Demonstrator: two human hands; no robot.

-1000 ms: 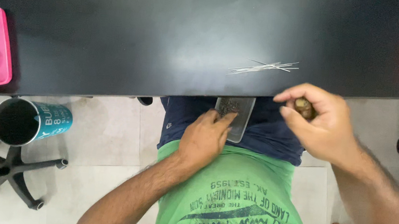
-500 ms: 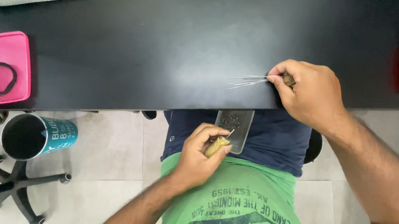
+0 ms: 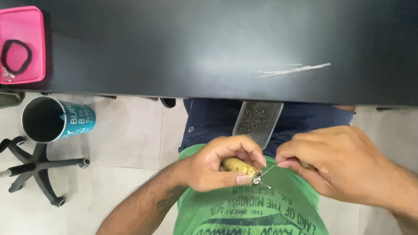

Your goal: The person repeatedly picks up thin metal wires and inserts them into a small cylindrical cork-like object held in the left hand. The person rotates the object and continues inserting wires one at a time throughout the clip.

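The black counter (image 3: 175, 40) fills the upper view, its far edge cut off; a pale object at the top left corner is mostly out of frame. Below its near edge, a small clear tray (image 3: 257, 120) of dark bits rests on the lap, partly tucked under the counter. The left hand (image 3: 220, 165) has its grip clenched on a tan, cork-like handle (image 3: 239, 165) over the green shirt. The right hand (image 3: 337, 162) pinches a thin wire (image 3: 268, 171) meeting the handle's metal tip; its fingers hide the wire's other end. Thin wires (image 3: 295, 69) lie on the counter, hard to count. A pink tray (image 3: 37, 44) holds a black loop (image 3: 16, 56).
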